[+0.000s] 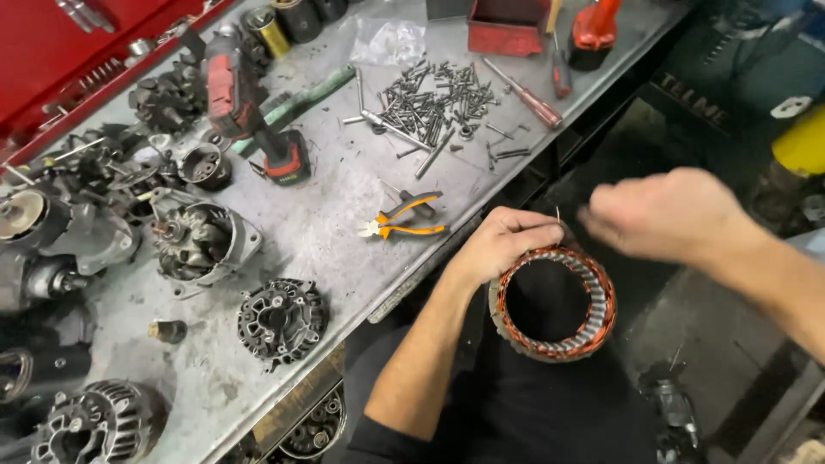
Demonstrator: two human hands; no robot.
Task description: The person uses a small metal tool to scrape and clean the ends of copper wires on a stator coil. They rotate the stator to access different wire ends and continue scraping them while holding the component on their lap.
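A person sits at the near edge of a scuffed grey metal workbench [344, 206], seen from above. The left hand [507, 245] grips the far rim of a ring-shaped stator with copper windings and a steel core [593, 318], held off the bench over the lap, just right of the bench edge. Its fingers are curled closed on the rim, and a thin wire lead [558, 215] sticks up beside the fingertips. The right hand [666, 215] comes in from the right, just beside the left hand and the lead; it is blurred, and whether its fingers are pinched on anything cannot be told.

On the bench, near the left hand, lie orange-handled pliers [404, 219]. Farther off is a heap of dark steel bolts and screws [434, 107], with a red-handled screwdriver [528, 99] to its right. A red and black cordless driver [249, 116] lies to the left. Dark cast alternator housings and parts [202, 241] crowd the left side, one finned black end cover [279, 320] nearest the viewer.

The step in hand appears to be work on the stator's wire leads, with the ring steadied by one hand. The next move would likely call for a fine pinch on the lead while the left hand keeps the ring from turning.
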